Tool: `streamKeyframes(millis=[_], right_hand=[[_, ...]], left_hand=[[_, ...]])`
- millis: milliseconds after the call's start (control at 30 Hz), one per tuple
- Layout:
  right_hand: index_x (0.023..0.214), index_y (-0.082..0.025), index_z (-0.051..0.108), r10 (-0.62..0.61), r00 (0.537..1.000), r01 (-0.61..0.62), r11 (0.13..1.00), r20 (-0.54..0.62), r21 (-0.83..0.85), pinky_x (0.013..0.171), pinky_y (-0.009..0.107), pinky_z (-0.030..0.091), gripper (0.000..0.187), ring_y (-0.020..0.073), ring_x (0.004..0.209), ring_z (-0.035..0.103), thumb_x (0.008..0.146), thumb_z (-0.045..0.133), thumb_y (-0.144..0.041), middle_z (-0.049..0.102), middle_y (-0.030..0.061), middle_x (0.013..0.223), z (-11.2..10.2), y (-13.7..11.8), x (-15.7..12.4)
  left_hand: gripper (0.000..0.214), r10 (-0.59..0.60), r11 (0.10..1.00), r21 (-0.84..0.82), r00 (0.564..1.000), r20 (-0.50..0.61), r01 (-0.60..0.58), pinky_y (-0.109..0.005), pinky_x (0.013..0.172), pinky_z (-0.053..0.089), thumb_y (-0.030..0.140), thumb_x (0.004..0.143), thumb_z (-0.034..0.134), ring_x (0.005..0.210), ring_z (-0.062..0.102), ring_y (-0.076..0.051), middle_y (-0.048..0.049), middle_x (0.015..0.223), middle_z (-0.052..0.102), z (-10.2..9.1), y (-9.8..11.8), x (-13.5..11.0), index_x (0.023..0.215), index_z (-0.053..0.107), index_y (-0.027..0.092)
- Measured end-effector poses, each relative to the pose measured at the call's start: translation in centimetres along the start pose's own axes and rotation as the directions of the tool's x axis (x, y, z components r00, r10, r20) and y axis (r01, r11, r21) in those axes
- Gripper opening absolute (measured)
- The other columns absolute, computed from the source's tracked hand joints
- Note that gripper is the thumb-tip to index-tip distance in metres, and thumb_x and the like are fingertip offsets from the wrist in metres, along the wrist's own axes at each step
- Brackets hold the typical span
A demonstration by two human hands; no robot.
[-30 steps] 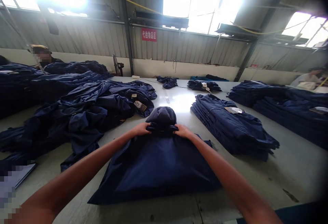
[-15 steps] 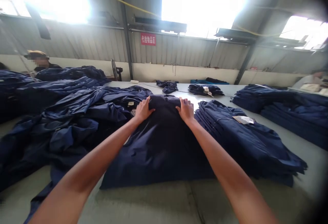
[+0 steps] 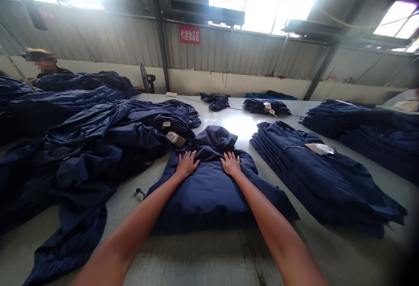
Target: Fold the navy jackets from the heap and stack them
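Observation:
A navy hooded jacket (image 3: 209, 190) lies on the table in front of me, its hood (image 3: 216, 137) at the far end and a dark cord sticking out at its left side. My left hand (image 3: 187, 164) rests on the upper left of the jacket, palm down with the fingers spread. On the upper right, my right hand (image 3: 231, 163) presses in the same flat way, fingers apart. Neither hand grips the cloth. Whatever lies under the jacket is hidden.
To the left, loose navy garments (image 3: 88, 146) form a large heap with a paper tag (image 3: 176, 139). A neat stack of folded jackets (image 3: 321, 172) stands at the right, more stacks (image 3: 369, 124) beyond. Small bundles (image 3: 266, 106) lie at the back. A person (image 3: 46, 63) is at far left.
Both hands have let go of the jacket's raised far edge and come down flat on it, closer to me. The jacket now lies low, with its hood showing. The view has tilted downward.

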State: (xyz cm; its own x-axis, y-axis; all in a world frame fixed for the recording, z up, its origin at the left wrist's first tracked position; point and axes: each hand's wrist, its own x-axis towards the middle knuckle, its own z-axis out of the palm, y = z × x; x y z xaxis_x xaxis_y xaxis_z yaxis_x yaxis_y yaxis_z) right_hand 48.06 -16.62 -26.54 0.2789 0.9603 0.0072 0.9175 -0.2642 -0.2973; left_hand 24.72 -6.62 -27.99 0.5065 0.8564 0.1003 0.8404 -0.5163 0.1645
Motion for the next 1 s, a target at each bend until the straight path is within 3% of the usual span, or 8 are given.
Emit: streamKeyframes(millis=[167, 233, 300, 400, 567, 700, 867, 1000], right_hand=[[0.153, -0.013, 0.051, -0.084, 0.996, 0.085, 0.996, -0.029, 0.035, 0.122, 0.055, 0.030, 0.049, 0.0328, 0.153, 0.038, 0.111, 0.038, -0.036, 0.042, 0.0219, 0.164, -4.8, -0.3, -2.6], [0.148, -0.015, 0.056, -0.169, 0.984, 0.171, 0.985, -0.053, 0.032, 0.122, 0.046, 0.031, 0.045, 0.0283, 0.147, 0.044, 0.110, 0.044, -0.035, 0.048, 0.0177, 0.160, -6.6, 0.4, -6.3], [0.138, -0.022, 0.065, -0.296, 0.954, 0.297, 0.955, -0.046, 0.022, 0.119, 0.040, 0.037, 0.040, 0.0252, 0.136, 0.054, 0.105, 0.057, -0.042, 0.061, 0.0111, 0.146, -7.4, 1.8, -11.6], [0.142, -0.029, 0.063, -0.532, 0.843, 0.527, 0.846, -0.078, -0.078, 0.114, 0.050, 0.043, 0.055, 0.0323, 0.134, 0.054, 0.092, 0.073, -0.050, 0.060, 0.0120, 0.147, -6.0, 4.6, -19.8], [0.147, -0.030, 0.060, -0.501, 0.853, 0.486, 0.864, -0.143, -0.128, 0.115, 0.049, 0.045, 0.065, 0.0282, 0.136, 0.056, 0.087, 0.058, -0.006, 0.062, 0.0092, 0.147, -1.2, 7.8, -24.4], [0.131, -0.026, 0.072, -0.474, 0.874, 0.470, 0.881, -0.105, -0.060, 0.101, 0.044, 0.053, 0.064, 0.0253, 0.114, 0.069, 0.081, 0.047, 0.003, 0.074, 0.0067, 0.123, -1.3, 7.2, -21.2], [0.124, -0.023, 0.077, -0.438, 0.898, 0.439, 0.899, -0.035, 0.010, 0.096, 0.042, 0.055, 0.039, 0.0291, 0.106, 0.071, 0.095, 0.051, -0.017, 0.078, 0.0097, 0.113, -8.1, 5.7, -15.5], [0.126, -0.024, 0.074, -0.405, 0.865, 0.352, 0.911, -0.296, -0.216, 0.104, 0.046, 0.045, 0.033, 0.0302, 0.109, 0.066, 0.102, 0.052, -0.023, 0.074, 0.0124, 0.117, -12.0, 3.2, -12.0]], left_hand=[[0.065, 0.121, 0.991, -0.051, 0.992, -0.025, -0.122, -0.059, 0.124, 0.027, 0.050, 0.107, 0.042, 0.150, 0.043, -0.037, -0.0211, 0.164, 0.043, -5.1, 2.0, -1.9, 0.162, 0.037, 0.017], [0.060, 0.248, 0.963, -0.103, 0.968, -0.027, -0.249, -0.044, 0.118, 0.040, 0.054, 0.107, 0.041, 0.139, 0.056, -0.029, -0.0138, 0.154, 0.056, -7.2, 2.1, -5.1, 0.159, 0.042, 0.024], [0.055, 0.461, 0.874, -0.170, 0.887, -0.008, -0.455, -0.041, 0.109, 0.048, 0.061, 0.103, 0.048, 0.122, 0.066, -0.029, -0.0113, 0.136, 0.068, -8.4, 0.9, -10.1, 0.146, 0.058, 0.027], [0.067, 0.542, 0.837, -0.110, 0.840, 0.025, -0.536, -0.050, 0.111, 0.047, 0.071, 0.085, 0.071, 0.121, 0.065, -0.034, -0.0111, 0.134, 0.068, -7.9, -2.4, -18.4, 0.140, 0.065, 0.034], [0.059, 0.525, 0.850, -0.074, 0.849, 0.052, -0.521, -0.051, 0.118, 0.041, 0.047, 0.096, 0.067, 0.138, 0.055, -0.032, -0.0094, 0.153, 0.058, -4.9, -5.5, -25.0, 0.152, 0.054, 0.036], [0.037, 0.454, 0.887, -0.136, 0.888, 0.073, -0.442, -0.043, 0.107, 0.050, 0.029, 0.106, 0.043, 0.120, 0.068, -0.027, -0.0089, 0.135, 0.070, -4.9, -4.7, -23.0, 0.132, 0.070, 0.029], [0.039, 0.297, 0.940, -0.239, 0.930, 0.219, -0.244, -0.033, 0.091, 0.054, 0.042, 0.104, 0.045, 0.097, 0.074, -0.027, -0.0073, 0.108, 0.079, -11.2, -5.3, -15.2, 0.125, 0.073, 0.025], [0.037, 0.182, 0.977, -0.112, 0.983, -0.002, -0.181, -0.035, 0.098, 0.050, 0.039, 0.102, 0.052, 0.109, 0.071, -0.028, -0.0087, 0.117, 0.076, -14.9, -4.7, -9.9, 0.133, 0.069, 0.025]])
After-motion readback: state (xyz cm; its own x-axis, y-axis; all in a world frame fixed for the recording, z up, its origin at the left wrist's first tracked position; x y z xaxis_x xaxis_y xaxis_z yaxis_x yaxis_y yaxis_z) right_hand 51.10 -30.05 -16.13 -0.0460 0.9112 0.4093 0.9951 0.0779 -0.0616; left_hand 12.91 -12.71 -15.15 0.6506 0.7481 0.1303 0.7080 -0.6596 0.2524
